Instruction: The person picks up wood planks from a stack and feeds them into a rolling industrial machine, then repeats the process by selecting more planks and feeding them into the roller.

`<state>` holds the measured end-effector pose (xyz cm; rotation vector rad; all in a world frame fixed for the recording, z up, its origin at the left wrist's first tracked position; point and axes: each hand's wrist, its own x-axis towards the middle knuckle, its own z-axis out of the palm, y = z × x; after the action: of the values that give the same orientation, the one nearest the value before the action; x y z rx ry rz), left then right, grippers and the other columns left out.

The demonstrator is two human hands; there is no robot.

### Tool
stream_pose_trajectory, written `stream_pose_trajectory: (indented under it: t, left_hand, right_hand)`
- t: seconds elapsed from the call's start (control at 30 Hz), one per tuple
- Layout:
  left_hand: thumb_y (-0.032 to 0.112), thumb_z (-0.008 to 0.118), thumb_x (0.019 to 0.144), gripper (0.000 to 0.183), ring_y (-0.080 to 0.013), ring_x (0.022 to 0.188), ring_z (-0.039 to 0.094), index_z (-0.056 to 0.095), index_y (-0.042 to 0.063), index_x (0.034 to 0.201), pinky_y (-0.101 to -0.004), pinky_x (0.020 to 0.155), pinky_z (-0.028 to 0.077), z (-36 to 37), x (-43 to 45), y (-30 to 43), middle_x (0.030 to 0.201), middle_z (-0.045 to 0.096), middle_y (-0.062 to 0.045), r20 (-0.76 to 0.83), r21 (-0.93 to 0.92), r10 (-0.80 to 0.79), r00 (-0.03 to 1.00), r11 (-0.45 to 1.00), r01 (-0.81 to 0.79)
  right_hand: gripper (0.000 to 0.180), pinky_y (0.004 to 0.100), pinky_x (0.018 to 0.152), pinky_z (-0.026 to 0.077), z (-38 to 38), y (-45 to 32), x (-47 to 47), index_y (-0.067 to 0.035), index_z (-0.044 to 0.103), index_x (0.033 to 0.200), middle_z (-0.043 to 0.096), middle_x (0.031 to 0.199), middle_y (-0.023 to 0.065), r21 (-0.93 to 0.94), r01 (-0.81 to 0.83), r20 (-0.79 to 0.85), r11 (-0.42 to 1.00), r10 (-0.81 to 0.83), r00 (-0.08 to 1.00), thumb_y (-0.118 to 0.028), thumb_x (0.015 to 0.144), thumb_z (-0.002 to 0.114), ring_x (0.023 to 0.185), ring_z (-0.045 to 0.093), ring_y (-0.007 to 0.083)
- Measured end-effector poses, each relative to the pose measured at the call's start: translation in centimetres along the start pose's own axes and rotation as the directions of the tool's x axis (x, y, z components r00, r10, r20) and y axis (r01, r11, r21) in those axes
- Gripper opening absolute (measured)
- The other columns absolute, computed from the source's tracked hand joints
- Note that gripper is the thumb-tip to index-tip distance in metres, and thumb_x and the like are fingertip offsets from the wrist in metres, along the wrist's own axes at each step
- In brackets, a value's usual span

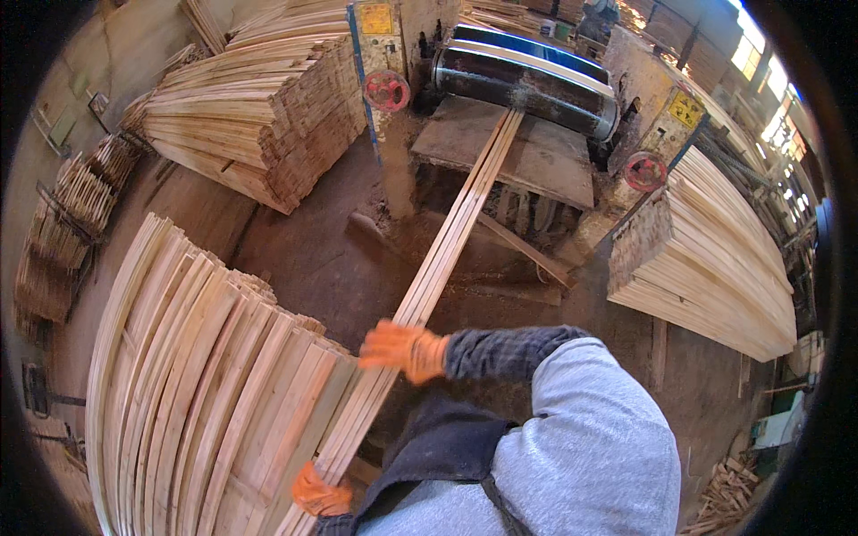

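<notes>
Several long, narrow wooden strips [450, 249] lie side by side in a bundle. They run from below my left hand up to the steel table [456, 130] of a roller-fed woodworking machine, where their far ends meet the dark roller [489, 87]. My left hand [320, 491], in an orange glove, is wrapped around the bundle near the bottom of the view. Farther along, my right hand [405, 350], also gloved in orange, lies across the top of the strips. Its fingers reach past their left edge and are blurred, so their grip is unclear.
A stack of boards [221, 375] stands close on my left, beside the strips. Larger timber stacks rise at the far left [221, 127] and at the right [710, 254]. Red handwheels [386, 91] flank the machine. A loose board [526, 251] leans below its table.
</notes>
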<state>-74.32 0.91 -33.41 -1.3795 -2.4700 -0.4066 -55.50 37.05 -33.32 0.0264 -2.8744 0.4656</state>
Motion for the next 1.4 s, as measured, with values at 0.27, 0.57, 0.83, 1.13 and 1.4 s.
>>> stream_pose_trajectory:
  t: [0.27,0.57,0.83,1.13,1.4]
  left_hand:
    - [0.018,0.066,0.082,0.025,-0.0425,0.074,0.063,0.062,-0.002,0.096,-0.0491,0.067,0.050,5.8,-0.6,4.6,0.077,0.063,-0.019,0.202,-0.238,-0.162,0.966,0.949,0.209]
    - [0.026,0.077,0.068,0.047,-0.0435,0.077,0.063,0.062,-0.001,0.103,-0.0513,0.069,0.050,-1.4,-3.7,-3.3,0.079,0.064,-0.019,0.114,-0.030,-0.028,0.993,0.999,0.032]
    - [0.028,0.081,0.062,0.054,-0.0429,0.078,0.063,0.061,0.001,0.104,-0.0516,0.070,0.050,-0.4,-2.2,-1.5,0.080,0.064,-0.019,0.117,-0.048,-0.011,0.993,0.999,0.017]
    - [0.031,0.084,0.055,0.062,-0.0423,0.078,0.063,0.061,0.003,0.105,-0.0520,0.070,0.050,2.1,1.6,4.4,0.082,0.065,-0.018,0.100,-0.109,0.011,0.995,0.994,0.000]
    - [0.032,0.085,0.056,0.060,-0.0395,0.080,0.064,0.059,0.006,0.105,-0.0504,0.073,0.050,3.8,8.6,11.9,0.087,0.066,-0.018,0.214,-0.134,0.043,0.976,0.991,-0.014]
  right_hand:
    - [0.086,0.0461,0.103,0.043,5.1,-11.0,4.4,-0.023,0.032,0.154,0.056,0.137,0.0088,0.103,0.139,0.247,0.985,-0.161,0.956,-0.022,0.077,0.070,0.121,0.058,0.0281]
    - [0.067,0.0400,0.091,0.046,-0.8,-2.4,1.4,-0.022,0.055,0.132,0.067,0.109,0.0014,-0.175,0.078,0.417,0.981,0.002,0.909,-0.021,0.068,0.077,0.106,0.064,0.0237]
    - [0.058,0.0401,0.099,0.042,-5.0,5.0,-1.2,-0.020,0.058,0.127,0.066,0.115,0.0065,-0.352,-0.022,0.463,0.936,0.194,0.865,-0.021,0.072,0.076,0.111,0.062,0.0261]
    - [0.048,0.0408,0.111,0.038,-6.6,17.7,-4.8,-0.015,0.059,0.128,0.063,0.125,0.0076,-0.514,-0.122,0.468,0.849,0.396,0.790,-0.016,0.082,0.073,0.119,0.058,0.0262]
    - [0.054,0.0445,0.124,0.025,-6.3,21.1,-5.0,-0.012,0.055,0.132,0.052,0.143,0.0104,-0.426,-0.449,0.292,0.785,0.589,0.753,-0.011,0.081,0.072,0.140,0.041,0.0294]
